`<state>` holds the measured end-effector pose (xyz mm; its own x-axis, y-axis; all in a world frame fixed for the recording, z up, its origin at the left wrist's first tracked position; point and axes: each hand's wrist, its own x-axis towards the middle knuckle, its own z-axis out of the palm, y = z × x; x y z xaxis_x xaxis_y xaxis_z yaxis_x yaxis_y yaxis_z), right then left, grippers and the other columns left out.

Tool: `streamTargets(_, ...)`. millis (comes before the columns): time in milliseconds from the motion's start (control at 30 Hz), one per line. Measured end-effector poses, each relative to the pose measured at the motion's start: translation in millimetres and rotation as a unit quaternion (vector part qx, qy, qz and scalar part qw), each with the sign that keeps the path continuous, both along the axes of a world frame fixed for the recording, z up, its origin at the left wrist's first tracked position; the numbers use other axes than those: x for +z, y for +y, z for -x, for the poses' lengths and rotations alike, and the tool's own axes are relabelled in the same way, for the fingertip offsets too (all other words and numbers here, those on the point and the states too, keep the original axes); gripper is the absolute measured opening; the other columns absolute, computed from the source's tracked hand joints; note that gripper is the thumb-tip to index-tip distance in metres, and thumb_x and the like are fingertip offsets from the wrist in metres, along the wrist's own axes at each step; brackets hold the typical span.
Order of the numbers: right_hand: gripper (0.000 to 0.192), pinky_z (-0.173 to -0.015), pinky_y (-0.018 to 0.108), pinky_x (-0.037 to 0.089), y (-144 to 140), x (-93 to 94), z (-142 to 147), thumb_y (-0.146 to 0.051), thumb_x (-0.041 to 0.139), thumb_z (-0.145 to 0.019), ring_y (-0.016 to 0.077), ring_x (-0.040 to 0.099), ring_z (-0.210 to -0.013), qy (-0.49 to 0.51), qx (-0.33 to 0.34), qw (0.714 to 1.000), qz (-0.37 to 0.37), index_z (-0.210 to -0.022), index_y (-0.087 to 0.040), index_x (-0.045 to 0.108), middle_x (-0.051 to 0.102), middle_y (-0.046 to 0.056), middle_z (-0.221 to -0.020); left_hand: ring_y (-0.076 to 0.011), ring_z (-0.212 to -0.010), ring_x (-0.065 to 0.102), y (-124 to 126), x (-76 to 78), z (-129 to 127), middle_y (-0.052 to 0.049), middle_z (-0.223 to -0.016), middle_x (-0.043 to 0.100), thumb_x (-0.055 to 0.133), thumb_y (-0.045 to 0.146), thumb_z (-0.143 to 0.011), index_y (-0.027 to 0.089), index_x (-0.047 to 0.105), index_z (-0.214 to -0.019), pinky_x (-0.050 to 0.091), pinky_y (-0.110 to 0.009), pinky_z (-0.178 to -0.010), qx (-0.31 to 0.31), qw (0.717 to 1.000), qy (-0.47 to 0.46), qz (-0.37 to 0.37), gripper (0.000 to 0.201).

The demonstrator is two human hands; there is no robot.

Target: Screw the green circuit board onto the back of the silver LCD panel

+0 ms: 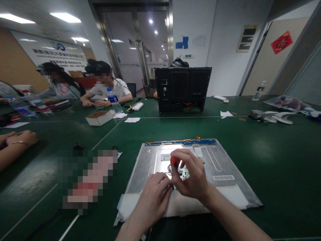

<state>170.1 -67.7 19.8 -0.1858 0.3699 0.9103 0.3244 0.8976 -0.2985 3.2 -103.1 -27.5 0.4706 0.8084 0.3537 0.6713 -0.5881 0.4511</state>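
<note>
flat silver metal panel [225, 167] lying on the green table [276, 160] right in front of me, blue strip [180, 142] along its far edge, my right hand [190, 177] clenching a red-handled screwdriver [174, 162] over its middle, my left hand [152, 197] curling fingertips against the panel beside it

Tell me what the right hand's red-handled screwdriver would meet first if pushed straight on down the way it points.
Probably the small circuit board on the metal panel: the right hand holds the screwdriver tip-down there, though fingers hide the tip.
</note>
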Motion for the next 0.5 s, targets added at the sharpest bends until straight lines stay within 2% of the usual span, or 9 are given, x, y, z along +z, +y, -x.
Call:
streamTargets(100,0.034,-0.066,0.029,0.058,1.2,-1.5,-0.1,-0.015,0.057,-0.086,0.0181,0.065,-0.084,-0.001,-0.008,1.0,-0.005,-0.119,-0.019,0.049,0.065,0.008,-0.095,-0.0263,-0.089,0.059,0.1,-0.1,0.1,-0.008,-0.094,0.063,0.046,0.011,-0.089,0.019,0.059,-0.091,0.047,-0.04,-0.077,-0.003,1.0,0.006,0.003,0.015)
streamTargets(267,0.025,-0.06,0.028,0.057,2.4,-5.1,1.3,-0.026,0.061,-0.09,0.0179,0.065,-0.081,0.013,-0.059,0.998,-0.007,-0.112,-0.023,0.049,0.061,0.008,-0.098,-0.0265,-0.092,0.059,1.3,-1.9,1.6,-0.009,-0.096,0.063,0.047,0.011,-0.089,0.019,0.059,-0.093,0.047,-0.04,-0.08,-0.002,1.0,0.014,0.008,0.015)
streamTargets(500,0.024,-0.069,0.03,0.058,2.1,-0.9,0.5,-0.019,0.06,-0.089,0.0177,0.066,-0.083,0.007,-0.069,0.998,0.01,-0.113,-0.021,0.054,0.063,0.008,-0.097,-0.0258,-0.091,0.059,0.8,-1.9,1.1,-0.009,-0.096,0.063,0.046,0.011,-0.089,0.019,0.06,-0.091,0.048,-0.04,-0.079,-0.001,1.0,0.012,0.015,0.017)
